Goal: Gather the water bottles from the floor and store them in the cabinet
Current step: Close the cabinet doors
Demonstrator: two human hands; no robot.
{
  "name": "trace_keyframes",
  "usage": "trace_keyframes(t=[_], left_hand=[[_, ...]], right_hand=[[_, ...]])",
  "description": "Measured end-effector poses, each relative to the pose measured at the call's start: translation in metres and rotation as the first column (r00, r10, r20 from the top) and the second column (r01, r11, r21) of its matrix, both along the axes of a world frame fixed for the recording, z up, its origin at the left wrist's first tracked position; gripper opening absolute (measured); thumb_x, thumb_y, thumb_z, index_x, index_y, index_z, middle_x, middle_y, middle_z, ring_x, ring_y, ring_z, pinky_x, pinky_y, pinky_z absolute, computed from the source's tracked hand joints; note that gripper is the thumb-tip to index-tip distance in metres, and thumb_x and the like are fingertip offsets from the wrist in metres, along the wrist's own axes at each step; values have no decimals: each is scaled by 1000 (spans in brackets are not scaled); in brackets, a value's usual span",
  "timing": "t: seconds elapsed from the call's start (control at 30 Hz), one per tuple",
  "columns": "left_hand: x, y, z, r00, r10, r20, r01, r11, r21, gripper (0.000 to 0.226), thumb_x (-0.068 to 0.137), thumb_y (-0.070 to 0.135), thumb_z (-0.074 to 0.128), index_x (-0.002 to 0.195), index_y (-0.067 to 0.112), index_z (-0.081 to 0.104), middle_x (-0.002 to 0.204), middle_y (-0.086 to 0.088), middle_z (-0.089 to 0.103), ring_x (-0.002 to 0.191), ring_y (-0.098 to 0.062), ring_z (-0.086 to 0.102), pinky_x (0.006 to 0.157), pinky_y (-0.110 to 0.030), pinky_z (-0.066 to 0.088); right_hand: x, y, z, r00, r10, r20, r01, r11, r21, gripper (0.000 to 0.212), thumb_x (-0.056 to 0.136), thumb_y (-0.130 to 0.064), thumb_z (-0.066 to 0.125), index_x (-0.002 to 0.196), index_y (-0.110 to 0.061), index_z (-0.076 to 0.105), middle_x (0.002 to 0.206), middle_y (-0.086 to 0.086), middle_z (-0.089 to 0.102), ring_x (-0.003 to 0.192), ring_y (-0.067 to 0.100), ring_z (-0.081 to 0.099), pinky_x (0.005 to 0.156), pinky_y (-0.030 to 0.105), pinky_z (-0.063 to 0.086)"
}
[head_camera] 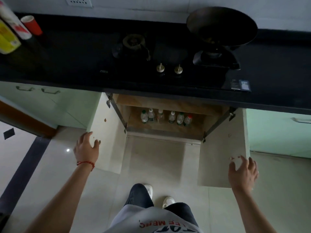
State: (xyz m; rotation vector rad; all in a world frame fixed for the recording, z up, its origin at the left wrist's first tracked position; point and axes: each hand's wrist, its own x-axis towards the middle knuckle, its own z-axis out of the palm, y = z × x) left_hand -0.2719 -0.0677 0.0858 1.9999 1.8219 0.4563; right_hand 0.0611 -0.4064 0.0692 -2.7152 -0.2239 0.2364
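The left hand [86, 148] rests at the outer edge of the left cabinet door [107, 132]. Its fingers [94, 143] are spread and nearly straight, touching the door's edge; they grip nothing. A red string bracelet [85, 163] circles the left wrist. The right hand [243, 174] is at the outer lower corner of the right cabinet door [223, 157]. Its fingers [235, 165] are spread and only slightly bent, lying against the door's face and edge; nothing is held.

Both doors stand swung outward, exposing the cabinet [166, 125] under the black table [84, 64]. The water bottles [165, 117] stand upright in a row at the back of the cabinet floor. Six bottles are visible: clear plastic with labels. Cap colours appear to be green, white and red, but the dim interior makes them hard to confirm. The bottles stand close together; contact between them cannot be determined.

On the table: one two-burner gas stove [168, 64] with two knobs [169, 68], one dark wok [222, 26] on the right burner, one red cup [32, 24] lying on its side, and one yellow container [6, 37] at the left edge. The person's two white shoes [158, 195] stand on the pale tiled floor [151, 165] in front of the cabinet.
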Motion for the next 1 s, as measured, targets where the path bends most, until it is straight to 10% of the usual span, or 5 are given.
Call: trace_keyframes(t=[0.3, 0.6, 1.0], left_hand=[[-21, 31, -33, 982, 156, -110, -187, 903, -387, 50, 89, 18, 50, 134, 1, 38, 138, -27, 44, 126, -43, 42, 105, -47, 33], [-10, 32, -33, 972, 124, -198, -193, 904, -382, 27, 85, 5, 50, 104, -7, 63, 113, -31, 62, 105, -46, 56, 89, -43, 44], [94, -13, -34, 981, 190, 25, -152, 850, -504, 29, 85, 22, 58, 99, -2, 65, 104, -22, 69, 98, -35, 63, 78, -36, 49]], right_hand=[[16, -4, -3, 963, -203, -178, 199, 979, -37, 61, 86, -10, 50, 141, 2, 24, 138, 30, 39, 125, 45, 40, 100, 49, 35], [12, 17, -5, 913, -290, -286, 291, 956, -39, 33, 86, -11, 43, 105, 4, 66, 111, 33, 63, 105, 47, 56, 86, 41, 44], [-9, 119, -11, 864, -189, -466, 253, 964, 78, 34, 88, -20, 55, 102, 9, 67, 105, 28, 67, 100, 38, 61, 74, 32, 44]])
